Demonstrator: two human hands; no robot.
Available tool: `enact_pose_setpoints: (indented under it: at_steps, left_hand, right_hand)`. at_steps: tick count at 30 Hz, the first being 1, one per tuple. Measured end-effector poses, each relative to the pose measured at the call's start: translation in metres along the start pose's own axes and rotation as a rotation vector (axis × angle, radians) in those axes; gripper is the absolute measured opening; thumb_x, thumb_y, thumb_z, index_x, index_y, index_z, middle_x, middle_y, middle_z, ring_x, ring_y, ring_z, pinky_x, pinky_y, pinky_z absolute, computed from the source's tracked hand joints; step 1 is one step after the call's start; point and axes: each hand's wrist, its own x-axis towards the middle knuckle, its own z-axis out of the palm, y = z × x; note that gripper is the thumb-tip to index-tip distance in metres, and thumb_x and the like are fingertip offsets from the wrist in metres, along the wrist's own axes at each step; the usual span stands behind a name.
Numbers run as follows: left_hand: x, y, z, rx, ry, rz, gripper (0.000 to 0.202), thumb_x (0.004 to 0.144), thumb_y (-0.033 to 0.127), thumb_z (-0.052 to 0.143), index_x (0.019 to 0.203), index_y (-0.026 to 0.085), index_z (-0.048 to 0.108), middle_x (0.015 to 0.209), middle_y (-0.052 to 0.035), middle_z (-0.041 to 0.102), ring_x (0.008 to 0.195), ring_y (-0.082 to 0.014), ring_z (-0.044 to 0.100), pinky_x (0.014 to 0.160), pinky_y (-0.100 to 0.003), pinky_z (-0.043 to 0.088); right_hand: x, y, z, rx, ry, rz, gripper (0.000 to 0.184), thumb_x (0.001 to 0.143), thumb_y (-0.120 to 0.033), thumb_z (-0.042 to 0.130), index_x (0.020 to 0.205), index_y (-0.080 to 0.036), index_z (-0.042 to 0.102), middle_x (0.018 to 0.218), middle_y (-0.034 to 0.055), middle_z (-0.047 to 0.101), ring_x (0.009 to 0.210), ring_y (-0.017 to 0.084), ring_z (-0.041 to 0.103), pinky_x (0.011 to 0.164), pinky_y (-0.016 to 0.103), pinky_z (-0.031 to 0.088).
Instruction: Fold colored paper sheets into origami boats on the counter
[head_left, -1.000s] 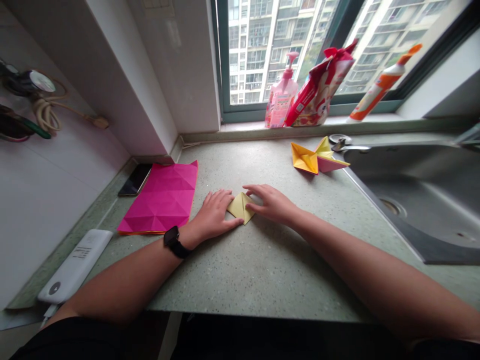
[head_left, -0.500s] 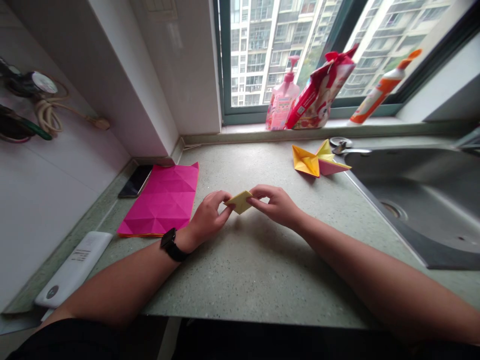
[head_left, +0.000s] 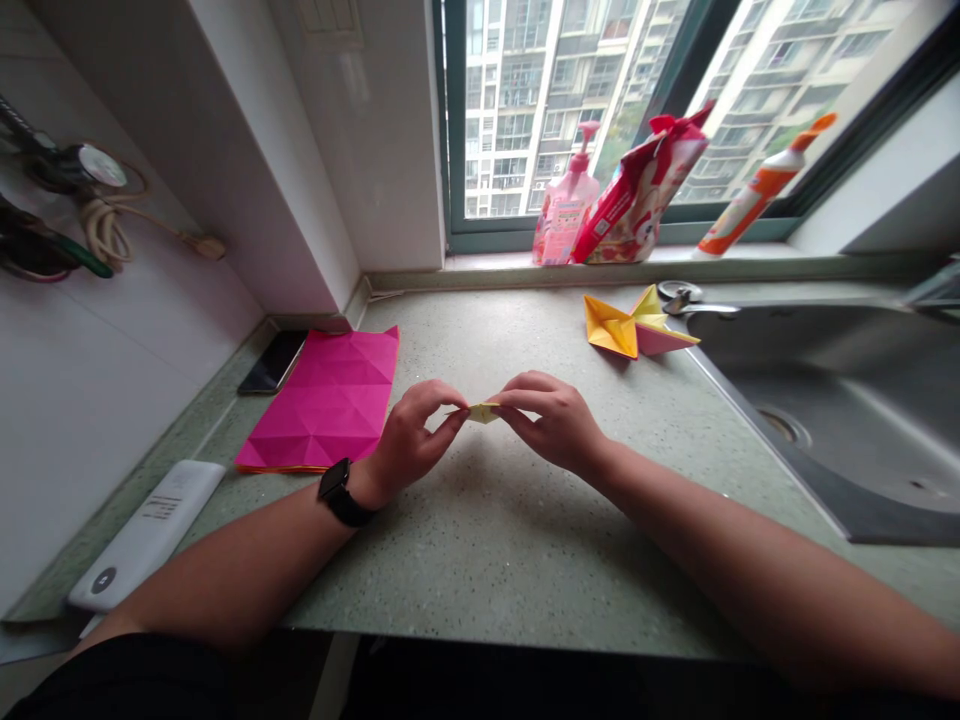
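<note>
A small piece of folded yellow paper point(head_left: 482, 412) is held above the middle of the counter, seen nearly edge-on. My left hand point(head_left: 421, 430) pinches its left end between thumb and forefinger; a black watch is on that wrist. At the right end, the thumb and fingers of my right hand point(head_left: 553, 418) pinch it too. Left of my hands lies a stack of creased paper, magenta on top point(head_left: 322, 400). Two folded paper shapes, one orange-yellow point(head_left: 611, 327) and one pink and yellow point(head_left: 664, 338), rest together near the sink.
A steel sink point(head_left: 862, 400) is set into the counter point(head_left: 480, 560) on the right. A dark phone point(head_left: 271, 362) and a white power strip-like device point(head_left: 150, 535) lie at left. On the windowsill stand a pink pump bottle point(head_left: 566, 210), a red bag point(head_left: 645, 195) and an orange-white bottle point(head_left: 757, 195).
The yellow paper has tilted from showing its face to nearly edge-on. Both hands still pinch its ends, and my right hand has turned slightly.
</note>
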Motion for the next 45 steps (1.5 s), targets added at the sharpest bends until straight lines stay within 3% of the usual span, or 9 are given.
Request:
enact_pose_setpoints:
  at_steps: [17, 25, 34, 39, 45]
  left_hand:
    - [0.001, 0.005, -0.002, -0.102, -0.040, 0.090, 0.011, 0.100, 0.013, 0.073, 0.104, 0.024, 0.071, 0.101, -0.0052, 0.077, 0.096, -0.0200, 0.074, 0.100, -0.043, 0.059]
    - [0.003, 0.011, -0.003, -0.185, -0.062, 0.082, 0.013, 0.099, 0.011, 0.075, 0.102, 0.023, 0.070, 0.100, -0.0048, 0.075, 0.095, -0.0186, 0.072, 0.090, -0.036, 0.060]
    - [0.002, 0.012, -0.004, -0.241, -0.050, -0.079, 0.005, 0.106, 0.026, 0.068, 0.101, 0.023, 0.068, 0.103, -0.0075, 0.073, 0.098, -0.0217, 0.072, 0.092, -0.039, 0.060]
    - [-0.002, -0.002, 0.003, -0.257, 0.062, -0.178, 0.013, 0.109, 0.036, 0.063, 0.106, 0.024, 0.062, 0.108, -0.0080, 0.068, 0.106, -0.0230, 0.068, 0.099, -0.041, 0.058]
    - [-0.004, -0.015, 0.008, -0.266, 0.137, -0.298, 0.016, 0.111, 0.040, 0.058, 0.108, 0.024, 0.057, 0.111, -0.0068, 0.066, 0.109, -0.0221, 0.066, 0.103, -0.040, 0.055]
  right_hand:
    - [0.000, -0.008, 0.000, -0.107, -0.005, -0.165, 0.012, 0.108, -0.028, 0.069, 0.110, -0.026, 0.080, 0.092, 0.0031, 0.078, 0.082, 0.019, 0.068, 0.077, 0.036, 0.051]
    - [0.002, -0.015, -0.001, -0.023, 0.026, -0.169, 0.010, 0.105, -0.025, 0.072, 0.104, -0.026, 0.081, 0.086, 0.0022, 0.078, 0.077, 0.018, 0.068, 0.073, 0.036, 0.053]
    - [0.004, -0.017, -0.004, 0.109, 0.075, -0.005, 0.014, 0.104, -0.029, 0.070, 0.100, -0.028, 0.083, 0.087, 0.0038, 0.078, 0.076, 0.019, 0.071, 0.070, 0.036, 0.058]
    - [0.008, -0.011, -0.010, 0.199, 0.183, 0.173, 0.017, 0.106, -0.034, 0.068, 0.096, -0.025, 0.080, 0.090, 0.0059, 0.077, 0.082, 0.020, 0.071, 0.073, 0.037, 0.060]
    - [0.006, 0.017, -0.006, 0.399, 0.389, 0.418, 0.021, 0.105, -0.046, 0.069, 0.097, -0.027, 0.073, 0.093, 0.0022, 0.074, 0.087, 0.019, 0.070, 0.077, 0.035, 0.061]
